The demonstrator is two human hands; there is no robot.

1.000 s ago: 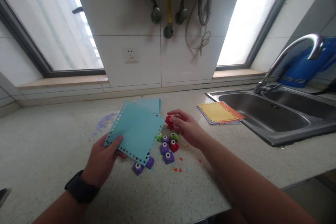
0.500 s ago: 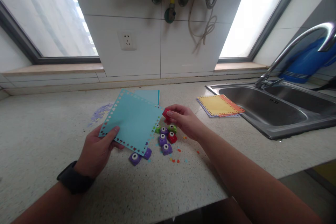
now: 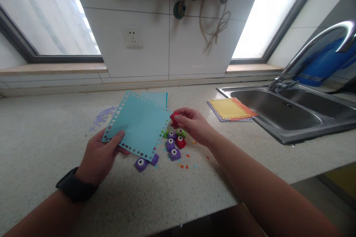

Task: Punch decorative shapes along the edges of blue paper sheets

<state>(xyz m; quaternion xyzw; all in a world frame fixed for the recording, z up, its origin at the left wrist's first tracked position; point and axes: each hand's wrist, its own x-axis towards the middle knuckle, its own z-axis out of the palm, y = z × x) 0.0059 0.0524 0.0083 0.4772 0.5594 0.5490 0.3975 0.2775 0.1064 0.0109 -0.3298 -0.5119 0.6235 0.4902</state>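
My left hand [image 3: 99,156] pinches the near corner of a light blue paper sheet [image 3: 137,123] whose edges are punched with small shapes, holding it tilted above the counter. At the sheet's right edge, my right hand [image 3: 193,125] is closed around a small red paper punch [image 3: 174,117]. Several more small punches, purple, green and red [image 3: 174,143], lie on the counter just below that hand, and two purple ones [image 3: 141,163] peek from under the sheet. A black watch sits on my left wrist.
More blue sheets [image 3: 158,98] lie behind the held one. A stack of yellow, orange and purple punched sheets [image 3: 231,109] rests beside the steel sink [image 3: 280,113] with its tap [image 3: 311,46]. Purple paper bits [image 3: 103,115] and coloured confetti [image 3: 185,165] dot the speckled counter [image 3: 50,144].
The view has tilted down a little, so everything sits higher in the picture. Both hands keep their grips; the red punch stays at the sheet's right edge.
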